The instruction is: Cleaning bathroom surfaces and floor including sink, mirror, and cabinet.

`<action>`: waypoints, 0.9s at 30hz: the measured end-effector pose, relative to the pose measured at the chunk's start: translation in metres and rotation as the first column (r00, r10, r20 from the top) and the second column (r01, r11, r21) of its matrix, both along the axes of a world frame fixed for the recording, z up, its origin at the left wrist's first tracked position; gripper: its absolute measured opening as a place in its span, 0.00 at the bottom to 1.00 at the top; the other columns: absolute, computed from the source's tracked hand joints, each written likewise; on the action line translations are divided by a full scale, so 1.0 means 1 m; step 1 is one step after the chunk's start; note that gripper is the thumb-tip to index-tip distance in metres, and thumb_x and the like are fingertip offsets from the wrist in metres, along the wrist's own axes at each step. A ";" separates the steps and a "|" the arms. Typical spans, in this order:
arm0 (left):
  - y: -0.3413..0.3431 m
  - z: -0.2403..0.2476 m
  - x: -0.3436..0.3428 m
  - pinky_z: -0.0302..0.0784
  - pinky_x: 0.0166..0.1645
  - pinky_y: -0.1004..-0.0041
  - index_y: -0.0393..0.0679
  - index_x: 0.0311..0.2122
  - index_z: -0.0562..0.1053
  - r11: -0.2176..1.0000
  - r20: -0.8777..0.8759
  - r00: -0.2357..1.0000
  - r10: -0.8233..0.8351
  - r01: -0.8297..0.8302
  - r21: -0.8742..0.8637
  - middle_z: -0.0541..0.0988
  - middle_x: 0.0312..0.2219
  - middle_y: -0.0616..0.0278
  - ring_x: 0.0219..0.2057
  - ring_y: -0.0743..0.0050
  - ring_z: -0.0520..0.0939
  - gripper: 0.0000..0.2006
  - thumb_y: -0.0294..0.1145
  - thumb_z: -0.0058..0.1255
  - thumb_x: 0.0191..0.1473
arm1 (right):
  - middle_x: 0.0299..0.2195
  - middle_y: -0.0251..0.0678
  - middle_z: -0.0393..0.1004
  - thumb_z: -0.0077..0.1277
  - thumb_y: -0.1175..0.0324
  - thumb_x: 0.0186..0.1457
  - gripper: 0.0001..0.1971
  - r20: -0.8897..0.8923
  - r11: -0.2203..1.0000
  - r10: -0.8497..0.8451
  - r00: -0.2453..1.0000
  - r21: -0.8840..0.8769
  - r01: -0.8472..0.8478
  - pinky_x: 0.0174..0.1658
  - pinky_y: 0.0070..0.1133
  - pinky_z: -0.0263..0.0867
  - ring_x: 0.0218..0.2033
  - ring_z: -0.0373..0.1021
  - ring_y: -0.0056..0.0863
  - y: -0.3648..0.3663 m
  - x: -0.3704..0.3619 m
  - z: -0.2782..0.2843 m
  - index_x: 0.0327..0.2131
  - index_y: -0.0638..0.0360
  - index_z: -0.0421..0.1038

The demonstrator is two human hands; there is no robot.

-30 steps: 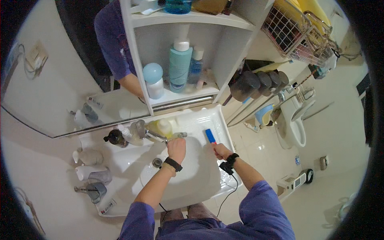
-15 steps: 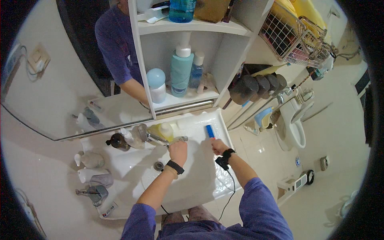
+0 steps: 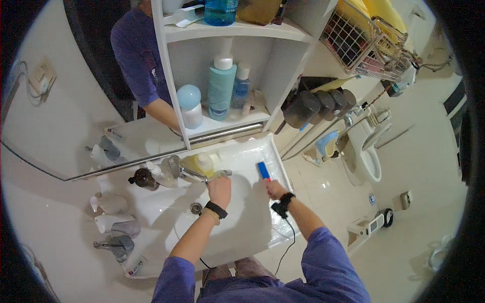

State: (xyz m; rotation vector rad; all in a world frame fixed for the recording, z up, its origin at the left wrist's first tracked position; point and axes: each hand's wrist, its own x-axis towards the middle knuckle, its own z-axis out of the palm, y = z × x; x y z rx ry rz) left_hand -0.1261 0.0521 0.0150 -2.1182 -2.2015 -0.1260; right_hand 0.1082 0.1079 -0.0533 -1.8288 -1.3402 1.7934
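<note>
My left hand (image 3: 220, 190) is closed at the outer end of the chrome faucet (image 3: 194, 175), above the white sink (image 3: 237, 222). A bit of metal shows just past its fingers; the grip itself is partly hidden. My right hand (image 3: 275, 190) is closed round the red handle of a blue-headed, brush-like tool (image 3: 262, 170). The tool's flat blue head points away from me over the wet counter at the sink's right. Its exact kind is too small to tell. The drain (image 3: 196, 208) lies left of my left wrist.
Behind the faucet stand a yellow bottle (image 3: 201, 162), a white pump bottle (image 3: 160, 175) and a dark bottle (image 3: 143, 179). More dispensers (image 3: 117, 224) line the left rim. Above is a shelf (image 3: 237, 126) with bottles. A black cable (image 3: 292, 246) hangs from my right wristband.
The view has shifted slightly, so the scene sits a little further left. Both hands keep their grips, and the blue-headed tool stays over nearly the same part of the counter.
</note>
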 end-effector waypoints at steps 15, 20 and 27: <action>-0.055 0.007 -0.042 0.71 0.28 0.67 0.44 0.20 0.74 0.966 0.173 0.952 -0.254 0.258 0.001 0.75 0.17 0.58 0.22 0.63 0.77 0.06 0.29 0.44 0.43 | 0.10 0.26 0.57 0.40 0.48 0.53 0.21 0.185 0.967 0.026 0.982 -0.255 0.023 0.10 0.17 0.47 0.07 0.52 0.16 -0.184 0.090 0.047 0.21 0.58 0.62; -0.081 0.001 -0.056 0.72 0.27 0.68 0.42 0.30 0.73 0.967 0.082 0.978 -0.194 0.205 -0.152 0.76 0.24 0.58 0.23 0.63 0.78 0.08 0.28 0.44 0.44 | 0.12 0.27 0.61 0.40 0.50 0.54 0.20 0.137 0.981 -0.181 0.974 -0.046 0.189 0.12 0.15 0.52 0.10 0.57 0.16 -0.176 0.089 0.051 0.23 0.59 0.64; -0.131 0.024 -0.020 0.71 0.29 0.66 0.44 0.40 0.69 0.991 0.265 0.955 -0.132 0.133 0.013 0.73 0.34 0.60 0.23 0.60 0.77 0.14 0.35 0.47 0.47 | 0.13 0.31 0.64 0.38 0.53 0.55 0.20 0.206 0.974 -0.207 0.956 0.132 0.182 0.17 0.19 0.56 0.12 0.60 0.19 -0.199 0.115 0.033 0.23 0.61 0.65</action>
